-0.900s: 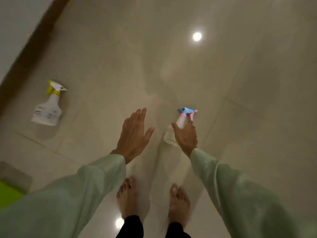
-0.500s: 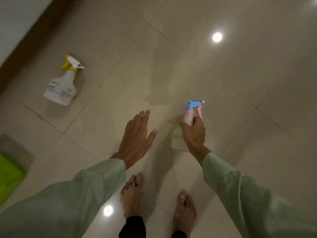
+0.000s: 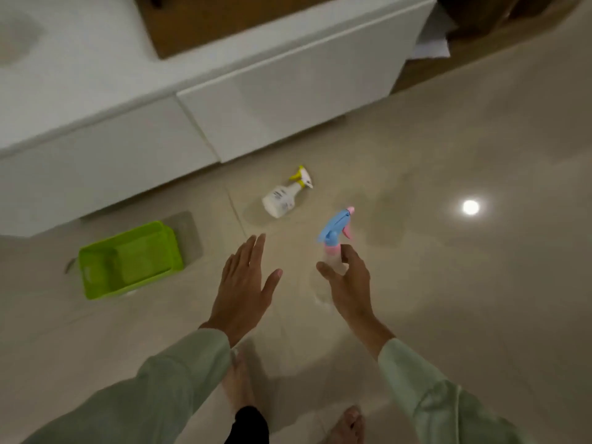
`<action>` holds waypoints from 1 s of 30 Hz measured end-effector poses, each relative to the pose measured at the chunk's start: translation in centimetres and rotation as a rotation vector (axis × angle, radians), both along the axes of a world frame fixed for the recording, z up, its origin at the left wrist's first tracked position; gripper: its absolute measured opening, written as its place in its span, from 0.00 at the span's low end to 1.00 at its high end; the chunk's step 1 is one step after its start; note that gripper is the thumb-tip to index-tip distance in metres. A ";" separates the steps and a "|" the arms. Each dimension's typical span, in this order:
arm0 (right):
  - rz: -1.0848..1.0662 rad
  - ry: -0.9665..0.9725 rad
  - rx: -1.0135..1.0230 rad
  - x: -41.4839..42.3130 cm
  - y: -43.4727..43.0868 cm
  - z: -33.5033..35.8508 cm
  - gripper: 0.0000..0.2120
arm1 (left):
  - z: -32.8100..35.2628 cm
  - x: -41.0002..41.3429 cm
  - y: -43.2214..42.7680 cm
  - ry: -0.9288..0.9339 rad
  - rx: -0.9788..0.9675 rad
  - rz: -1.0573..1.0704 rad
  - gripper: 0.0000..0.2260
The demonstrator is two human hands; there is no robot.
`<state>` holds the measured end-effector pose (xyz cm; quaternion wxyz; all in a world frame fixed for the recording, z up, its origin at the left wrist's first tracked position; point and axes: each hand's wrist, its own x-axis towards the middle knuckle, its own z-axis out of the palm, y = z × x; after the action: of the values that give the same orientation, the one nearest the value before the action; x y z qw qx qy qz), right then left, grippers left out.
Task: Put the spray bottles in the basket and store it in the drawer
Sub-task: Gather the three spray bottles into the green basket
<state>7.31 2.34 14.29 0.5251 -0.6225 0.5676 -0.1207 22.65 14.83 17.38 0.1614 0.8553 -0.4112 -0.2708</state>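
Blue-capped spray bottle (image 3: 334,238) in right hand (image 3: 347,285)

The only print in view is on the white bottle (image 3: 279,200) lying on the floor: a few dark lines on its label, too small and blurred to read. The blue-topped bottle (image 3: 334,248), the green basket (image 3: 129,259) and the white drawers (image 3: 288,91) show no lettering.

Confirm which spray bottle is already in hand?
The blue-and-pink-headed spray bottle, held at the neck by the right hand. The yellow-trigger spray bottle sits untouched on the floor.
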 end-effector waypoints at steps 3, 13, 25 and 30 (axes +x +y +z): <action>0.078 -0.059 0.017 5.0 2.9 3.2 0.11 | 2.6 4.2 4.9 -0.020 -0.008 0.098 0.31; 0.272 -0.083 -0.030 21.5 14.3 5.8 0.12 | 5.5 17.8 18.2 -0.021 -0.004 0.321 0.32; 0.444 -0.142 -0.083 34.6 17.9 0.0 0.19 | 1.3 25.8 21.6 0.036 0.082 0.457 0.32; 0.508 -0.087 -0.097 38.4 18.1 -5.9 0.14 | -3.2 30.1 20.5 0.029 0.088 0.487 0.32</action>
<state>45.70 20.48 8.36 0.5320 -0.7638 0.3634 -0.0385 52.71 35.30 14.13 0.1902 0.9314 -0.1783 -0.2538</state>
